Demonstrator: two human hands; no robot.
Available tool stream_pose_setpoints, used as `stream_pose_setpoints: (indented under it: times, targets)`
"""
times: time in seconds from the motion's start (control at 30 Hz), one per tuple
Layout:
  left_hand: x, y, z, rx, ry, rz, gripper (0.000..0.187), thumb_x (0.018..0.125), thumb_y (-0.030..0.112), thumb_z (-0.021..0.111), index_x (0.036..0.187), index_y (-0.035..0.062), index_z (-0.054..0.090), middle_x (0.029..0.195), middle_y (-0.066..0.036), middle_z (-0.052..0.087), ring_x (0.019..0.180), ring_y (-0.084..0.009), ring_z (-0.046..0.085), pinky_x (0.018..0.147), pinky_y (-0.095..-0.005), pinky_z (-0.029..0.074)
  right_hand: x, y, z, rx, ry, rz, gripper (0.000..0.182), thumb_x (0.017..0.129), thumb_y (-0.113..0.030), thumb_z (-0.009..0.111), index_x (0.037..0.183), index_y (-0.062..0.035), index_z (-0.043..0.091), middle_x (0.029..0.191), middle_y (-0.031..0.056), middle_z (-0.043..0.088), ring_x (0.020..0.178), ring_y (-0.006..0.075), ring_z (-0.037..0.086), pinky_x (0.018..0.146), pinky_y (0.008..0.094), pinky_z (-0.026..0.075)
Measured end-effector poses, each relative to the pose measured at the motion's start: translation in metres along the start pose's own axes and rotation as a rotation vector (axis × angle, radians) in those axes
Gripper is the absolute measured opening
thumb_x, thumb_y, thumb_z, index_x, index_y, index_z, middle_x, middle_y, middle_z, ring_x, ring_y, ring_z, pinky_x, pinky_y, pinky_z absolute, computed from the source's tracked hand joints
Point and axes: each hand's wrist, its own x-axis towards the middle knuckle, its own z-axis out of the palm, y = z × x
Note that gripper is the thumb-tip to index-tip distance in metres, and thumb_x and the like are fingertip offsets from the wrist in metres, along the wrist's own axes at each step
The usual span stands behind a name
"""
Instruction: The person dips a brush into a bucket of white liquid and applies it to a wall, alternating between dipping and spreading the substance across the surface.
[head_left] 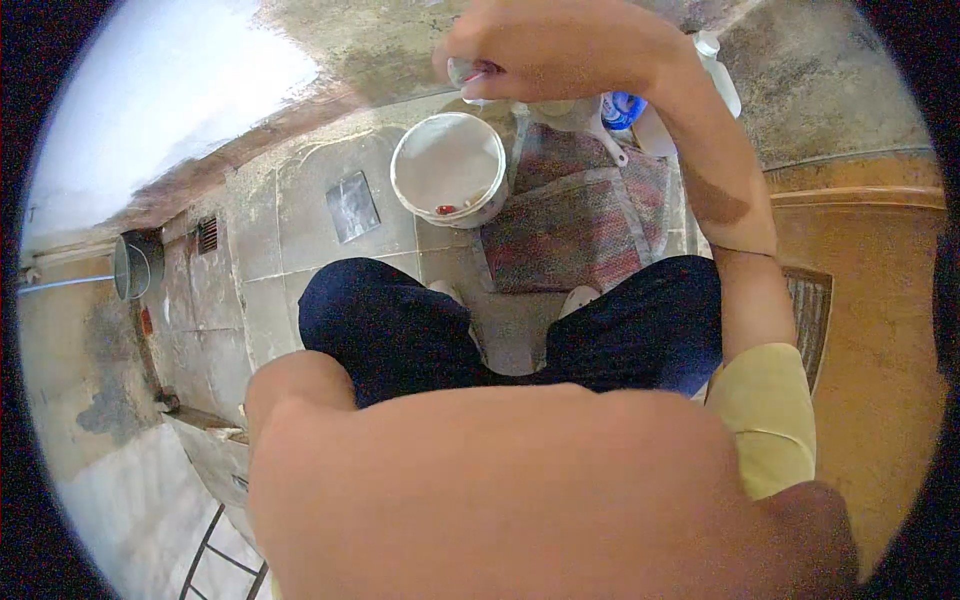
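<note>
Above and beyond the bucket, my right hand point(560, 45) is closed around a small whitish, partly clear thing point(475, 78) with a pink streak; its kind cannot be made out. My left hand point(510, 480) fills the bottom of the view, very close to the camera and blurred, and its fingers cannot be made out. A white bucket point(397, 165) stands on the tiled floor before my knees, with pale material and a small red thing point(445, 210) inside. Right of the bucket lies a reddish woven sack point(560, 235).
A pale handle point(613, 148), a blue-labelled container point(622, 108) and a white bottle point(718, 75) are grouped by the wall. A dark square piece point(352, 207) lies left of the bucket. A wooden door point(860, 330) is at right, a dark pan-like container point(138, 265) at far left.
</note>
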Motion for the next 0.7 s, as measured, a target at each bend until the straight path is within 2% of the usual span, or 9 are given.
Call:
stream_pose_setpoints:
  times: [0.17,0.3,0.37,0.57,0.7]
  targets:
    - [-0.004,0.001,0.0,-0.002,0.003,-0.007,0.019,0.068,0.015,0.076,0.064,0.0041,0.061,0.065,-0.004,0.058,0.039,-0.011,0.048,0.036,-0.0268,0.035,0.002,-0.012,-0.009,0.031,-0.093,0.037,0.02,0.079,-0.007,0.057,0.065,0.0065,0.06,0.062,0.0202,0.057,0.054,0.0276,0.056,0.057,0.0389,0.047]
    - [-0.005,0.002,0.003,-0.003,0.014,-0.011,0.018,0.068,0.016,0.075,0.065,0.004,0.062,0.064,-0.004,0.057,0.038,-0.0109,0.048,0.036,-0.0269,0.035,0.003,-0.006,0.002,0.095,-0.047,0.058,0.021,0.079,-0.008,0.057,0.065,0.0074,0.059,0.062,0.0208,0.057,0.054,0.0275,0.056,0.057,0.0396,0.047]
    - [-0.005,0.001,0.005,-0.004,0.019,-0.012,0.018,0.069,0.016,0.075,0.065,0.0039,0.062,0.064,-0.004,0.057,0.038,-0.0109,0.048,0.036,-0.027,0.035,0.005,-0.007,0.001,-0.014,-0.12,0.084,0.022,0.08,-0.009,0.057,0.065,0.0074,0.059,0.062,0.0208,0.057,0.054,0.028,0.055,0.058,0.0397,0.047]
    - [-0.007,0.001,0.009,-0.007,0.027,-0.011,0.017,0.069,0.016,0.075,0.066,0.0038,0.063,0.064,-0.004,0.057,0.038,-0.0109,0.047,0.036,-0.0271,0.035,0.007,-0.008,0.002,0.061,-0.158,0.127,0.021,0.081,-0.008,0.056,0.067,0.0065,0.06,0.063,0.0209,0.058,0.055,0.0289,0.055,0.058,0.0392,0.046]
    - [-0.009,0.002,0.008,-0.013,0.029,-0.03,0.017,0.07,0.016,0.074,0.067,0.0036,0.064,0.064,-0.004,0.056,0.038,-0.0109,0.047,0.035,-0.0272,0.035,0.007,-0.008,0.007,0.059,-0.082,0.065,0.021,0.081,-0.009,0.056,0.068,0.0063,0.061,0.065,0.0214,0.059,0.057,0.0289,0.057,0.06,0.0395,0.047]
